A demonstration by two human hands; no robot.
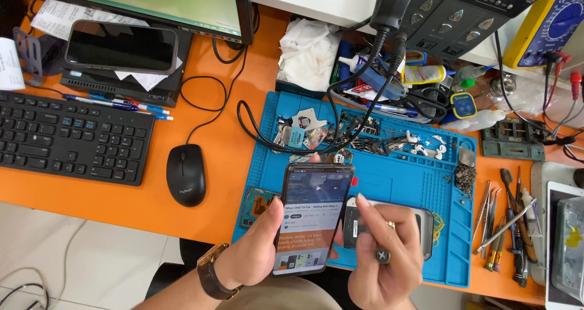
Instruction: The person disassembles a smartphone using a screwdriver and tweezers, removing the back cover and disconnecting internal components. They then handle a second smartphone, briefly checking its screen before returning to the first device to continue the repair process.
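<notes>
Left hand (252, 255) holds smartphone (313, 217) over blue mat (395, 182) on orange desk (207, 112).

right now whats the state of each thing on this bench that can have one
smartphone: screen lit, held upright in left hand
right hand: pinching a small dark knob-like part, touching no phone
opened phone: lying flat on blue repair mat, back off
second phone: screen dark, propped on a stand
monitor: on
mouse: untouched
keyboard: untouched
tweezers: lying loose on desk
</notes>
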